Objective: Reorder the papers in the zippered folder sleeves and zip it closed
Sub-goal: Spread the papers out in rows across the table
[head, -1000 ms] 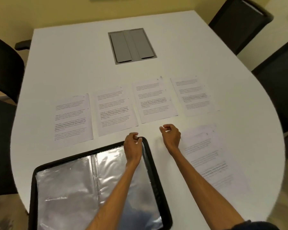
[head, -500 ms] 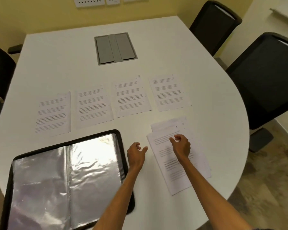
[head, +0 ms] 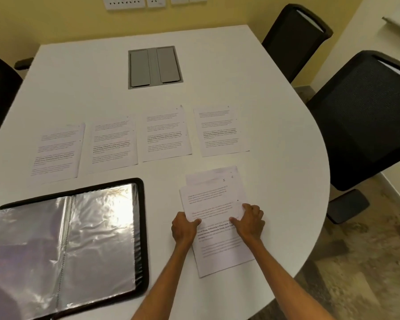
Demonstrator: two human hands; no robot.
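View from the head camera, as I see it on my remote feed. A white table (head: 275, 135) with a smooth matt top and a rounded right edge stands against a yellow wall (head: 56, 19) that bears white sockets (head: 125, 1). Black mesh-backed chairs (head: 365, 116) stand to the right over a mottled brown floor (head: 367, 262). A grey rectangular hatch (head: 155, 66) with two flaps is set flush in the far middle of the table.

The folder (head: 141, 227) lies open and flat at the near left; its rim is black and rounded at the corners. Its sleeves (head: 97, 239) are clear, wrinkled and glossy, and they catch a bright glare.

Four printed sheets (head: 164, 135) lie side by side in a row beyond it. A loose, fanned stack (head: 217, 250) lies near the right edge.

The left hand (head: 185, 229) grips the stack's left edge, thumb on top. The right hand (head: 249, 221) rests bent fingers and thumb on the top sheet; I cannot tell whether it pinches or only presses.
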